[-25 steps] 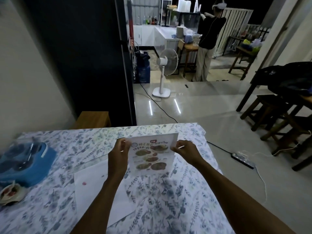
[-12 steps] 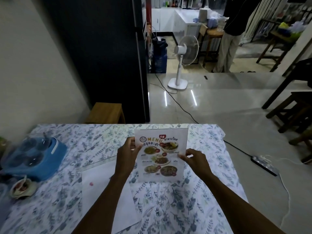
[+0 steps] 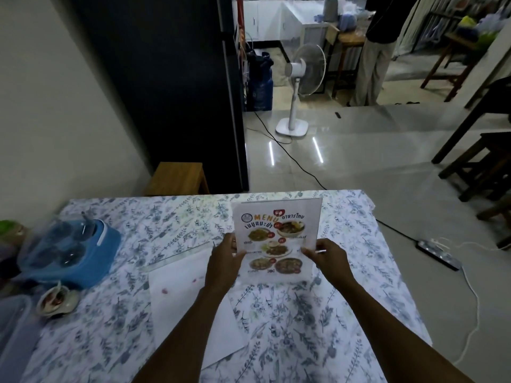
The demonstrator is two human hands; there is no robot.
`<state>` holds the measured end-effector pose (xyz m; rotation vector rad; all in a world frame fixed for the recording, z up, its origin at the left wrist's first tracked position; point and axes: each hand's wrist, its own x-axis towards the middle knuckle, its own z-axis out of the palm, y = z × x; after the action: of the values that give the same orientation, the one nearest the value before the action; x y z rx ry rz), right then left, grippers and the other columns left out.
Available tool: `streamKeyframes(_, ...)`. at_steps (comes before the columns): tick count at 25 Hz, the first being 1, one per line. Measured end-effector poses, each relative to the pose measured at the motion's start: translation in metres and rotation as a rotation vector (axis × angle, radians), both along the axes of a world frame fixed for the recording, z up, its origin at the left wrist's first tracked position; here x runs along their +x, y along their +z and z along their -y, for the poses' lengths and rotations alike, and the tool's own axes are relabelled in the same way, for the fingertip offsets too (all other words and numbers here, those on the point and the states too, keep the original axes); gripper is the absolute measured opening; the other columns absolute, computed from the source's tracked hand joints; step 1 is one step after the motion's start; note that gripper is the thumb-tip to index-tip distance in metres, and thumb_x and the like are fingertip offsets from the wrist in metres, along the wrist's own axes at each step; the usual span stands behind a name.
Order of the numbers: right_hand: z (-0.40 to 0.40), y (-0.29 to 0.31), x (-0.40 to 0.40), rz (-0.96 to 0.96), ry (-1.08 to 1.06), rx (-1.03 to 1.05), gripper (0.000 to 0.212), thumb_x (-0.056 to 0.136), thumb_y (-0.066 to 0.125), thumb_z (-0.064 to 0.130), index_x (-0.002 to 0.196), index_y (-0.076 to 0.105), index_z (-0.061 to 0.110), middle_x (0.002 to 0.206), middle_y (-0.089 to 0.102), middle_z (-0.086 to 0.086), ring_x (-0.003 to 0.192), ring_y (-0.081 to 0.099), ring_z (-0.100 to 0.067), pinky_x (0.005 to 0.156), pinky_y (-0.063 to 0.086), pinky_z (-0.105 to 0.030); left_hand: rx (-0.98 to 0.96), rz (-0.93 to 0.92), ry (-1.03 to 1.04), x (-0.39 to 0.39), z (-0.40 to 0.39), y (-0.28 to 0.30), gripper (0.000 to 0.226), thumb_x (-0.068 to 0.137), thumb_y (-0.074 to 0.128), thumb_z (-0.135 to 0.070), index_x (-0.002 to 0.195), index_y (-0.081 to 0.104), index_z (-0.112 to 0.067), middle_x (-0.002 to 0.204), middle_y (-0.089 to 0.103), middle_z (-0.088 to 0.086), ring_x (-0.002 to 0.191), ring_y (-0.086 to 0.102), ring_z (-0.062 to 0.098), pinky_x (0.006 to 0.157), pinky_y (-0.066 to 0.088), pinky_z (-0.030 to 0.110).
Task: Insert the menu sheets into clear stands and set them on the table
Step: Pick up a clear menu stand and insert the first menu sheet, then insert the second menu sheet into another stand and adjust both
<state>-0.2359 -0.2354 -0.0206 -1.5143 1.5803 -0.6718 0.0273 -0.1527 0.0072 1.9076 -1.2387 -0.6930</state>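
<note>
A clear stand with a printed menu sheet point(image 3: 276, 239) inside it stands upright near the far middle of the table point(image 3: 345, 299), which has a floral cloth. My left hand point(image 3: 225, 261) grips the stand's left edge and my right hand point(image 3: 327, 257) grips its right edge, both low on the sheet. The menu shows food pictures and the word MENU and faces me. A blank white sheet point(image 3: 190, 305) lies flat on the cloth under my left forearm, with a clear flat stand piece point(image 3: 171, 259) at its far edge.
A blue holder with glasses point(image 3: 69, 252) and a small bowl point(image 3: 56, 298) sit at the table's left. Beyond the table are a wooden stool point(image 3: 177, 179), a white floor fan point(image 3: 300, 87), a power strip point(image 3: 438, 255), dark stools at right, and a person point(image 3: 373, 51) standing far back.
The menu stand has gone from tilted back to upright and facing me. My hands slid down its side edges. My view dipped toward the table.
</note>
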Motion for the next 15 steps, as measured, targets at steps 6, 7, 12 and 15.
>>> streamKeyframes(6,-0.067,-0.035,0.038,-0.182,-0.269,0.104,0.064,0.063,0.09,0.037,0.095,0.057,-0.006,0.084,0.057,-0.009,0.084,0.057,-0.025,0.055,0.035,-0.029,0.029,-0.012,-0.031,0.052,-0.051,-0.033,0.031,0.084,0.075,-0.02,0.107,0.056,-0.017,0.103,0.066,-0.001,0.092,0.064,0.014,0.079,0.055,0.033)
streamKeyframes(7,-0.081,-0.039,0.051,-0.165,-0.284,0.127,0.058,0.063,0.09,0.035,0.089,0.054,-0.002,0.077,0.053,-0.004,0.082,0.057,-0.025,0.055,0.032,-0.028,0.053,-0.013,-0.046,0.066,-0.062,-0.039,0.029,0.084,0.075,-0.021,0.104,0.055,-0.018,0.103,0.065,-0.001,0.091,0.065,0.014,0.078,0.055,0.032)
streamKeyframes(12,-0.145,-0.065,0.139,-0.205,-0.238,0.213,0.06,0.066,0.089,0.034,0.096,0.05,0.0,0.094,0.057,-0.015,0.094,0.059,-0.031,0.072,0.036,-0.031,0.169,-0.005,-0.044,0.153,-0.124,-0.081,0.025,0.082,0.076,-0.017,0.098,0.056,-0.019,0.097,0.064,0.004,0.082,0.065,0.019,0.072,0.05,0.03)
streamKeyframes(15,-0.176,-0.089,0.182,-0.302,-0.194,0.236,0.063,0.064,0.088,0.041,0.096,0.057,-0.003,0.09,0.049,-0.005,0.096,0.058,-0.03,0.074,0.035,-0.027,0.242,0.009,-0.037,0.194,-0.161,-0.105,0.025,0.082,0.074,-0.012,0.103,0.06,-0.009,0.097,0.061,0.004,0.081,0.06,0.017,0.073,0.043,0.026)
